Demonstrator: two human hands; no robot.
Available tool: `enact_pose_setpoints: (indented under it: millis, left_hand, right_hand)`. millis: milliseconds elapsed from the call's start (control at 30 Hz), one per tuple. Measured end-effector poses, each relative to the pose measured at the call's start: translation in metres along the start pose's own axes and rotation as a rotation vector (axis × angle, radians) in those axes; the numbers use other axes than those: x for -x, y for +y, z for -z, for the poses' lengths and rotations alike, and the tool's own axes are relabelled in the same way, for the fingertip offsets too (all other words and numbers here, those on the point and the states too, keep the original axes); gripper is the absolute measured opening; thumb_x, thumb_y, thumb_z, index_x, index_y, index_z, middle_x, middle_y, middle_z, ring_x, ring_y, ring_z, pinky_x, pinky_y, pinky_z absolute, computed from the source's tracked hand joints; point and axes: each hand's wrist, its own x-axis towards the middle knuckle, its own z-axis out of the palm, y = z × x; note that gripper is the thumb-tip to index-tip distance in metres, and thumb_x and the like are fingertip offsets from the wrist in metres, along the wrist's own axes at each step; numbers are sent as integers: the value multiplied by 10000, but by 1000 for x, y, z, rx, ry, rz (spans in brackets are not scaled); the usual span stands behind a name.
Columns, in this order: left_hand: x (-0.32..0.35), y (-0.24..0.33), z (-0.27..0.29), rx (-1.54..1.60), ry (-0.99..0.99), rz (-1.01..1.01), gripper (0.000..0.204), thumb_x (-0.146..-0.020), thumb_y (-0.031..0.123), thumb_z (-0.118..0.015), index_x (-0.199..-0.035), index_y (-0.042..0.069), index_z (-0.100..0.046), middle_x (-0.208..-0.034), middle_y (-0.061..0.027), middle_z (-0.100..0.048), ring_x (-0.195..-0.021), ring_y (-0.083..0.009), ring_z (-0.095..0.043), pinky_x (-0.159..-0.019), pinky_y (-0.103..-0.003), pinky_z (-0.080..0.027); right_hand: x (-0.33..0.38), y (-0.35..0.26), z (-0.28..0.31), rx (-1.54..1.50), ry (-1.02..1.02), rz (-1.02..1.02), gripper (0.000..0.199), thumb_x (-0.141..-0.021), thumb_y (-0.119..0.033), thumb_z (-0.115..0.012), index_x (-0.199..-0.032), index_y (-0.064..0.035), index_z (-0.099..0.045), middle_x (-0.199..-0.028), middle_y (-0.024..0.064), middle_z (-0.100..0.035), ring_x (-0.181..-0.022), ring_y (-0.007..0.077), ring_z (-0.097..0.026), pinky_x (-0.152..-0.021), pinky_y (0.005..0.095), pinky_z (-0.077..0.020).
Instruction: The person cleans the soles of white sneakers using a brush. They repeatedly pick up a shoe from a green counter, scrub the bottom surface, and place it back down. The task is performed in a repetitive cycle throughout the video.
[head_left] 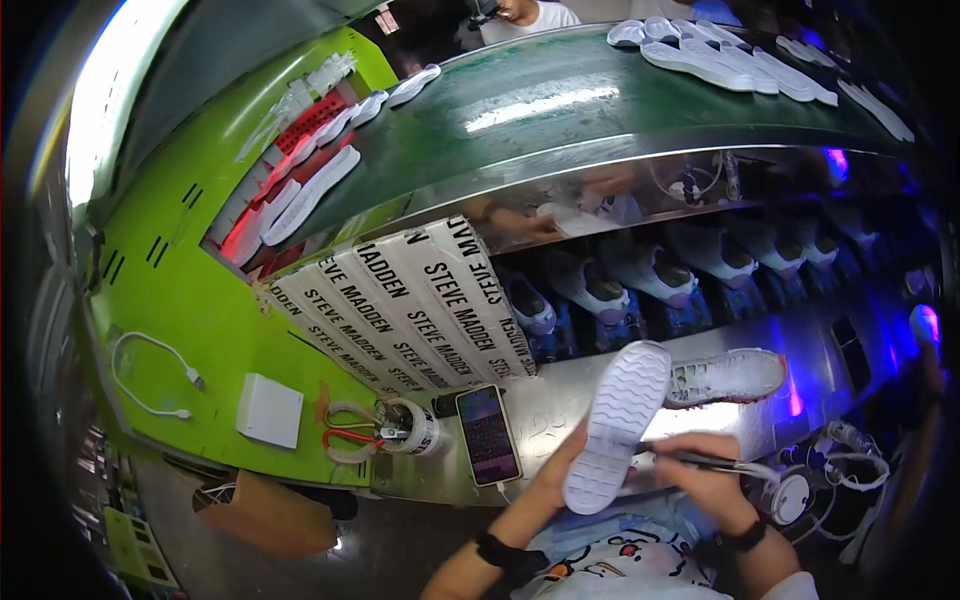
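Note:
A white shoe sole [617,430] with a zigzag tread stands tilted in front of me, tread side toward the view. My left hand [568,465] grips it from behind at its left edge; most of its fingers are hidden by the sole. In my right hand [705,480] is a slim dark pen-like tool [695,459], its tip close to the sole's right edge; the tip itself is hard to make out. Just beyond, a grey-white sneaker [727,378] with an orange edge lies on the metal bench [560,405].
Phone [489,435], white cup [412,428] with orange-handled scissors and white box [270,410] are to my left. A tape-covered carton [405,305] stands behind them. Several shoes [665,275] line the shelf under a green conveyor [470,140] carrying white soles [710,65]. A person [530,18] is opposite.

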Motion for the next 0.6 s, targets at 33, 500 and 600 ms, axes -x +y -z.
enact_pose_setpoints:
  millis: [33,500,600]
  left_hand:
    - [-5,-13,20,107,-140,141,630,-901,475,-434,-1375,70,-342,-1220,-214,-528,-999,-350,-597,-878,-448,-487]
    - [-25,-7,13,333,-292,89,615,-945,500,-288,-1364,55,-356,-1223,-245,-516,-1029,-358,-579,-881,-450,-487]
    - [-22,8,10,179,-207,223,601,-948,488,-299,-1351,48,-370,-1183,-257,-539,-973,-361,-608,-840,-435,-512]
  right_hand:
    - [-11,12,-10,208,167,245,185,-708,18,-657,-892,19,-636,-839,146,-672,-605,213,-630,-562,297,-500]
    - [-5,9,-17,90,-211,36,230,-761,-30,-662,-989,-47,-686,-861,96,-691,-786,167,-658,-757,283,-508]
    - [-4,4,-12,89,-567,101,268,-735,-31,-702,-999,-74,-697,-963,99,-688,-894,170,-654,-796,266,-501]
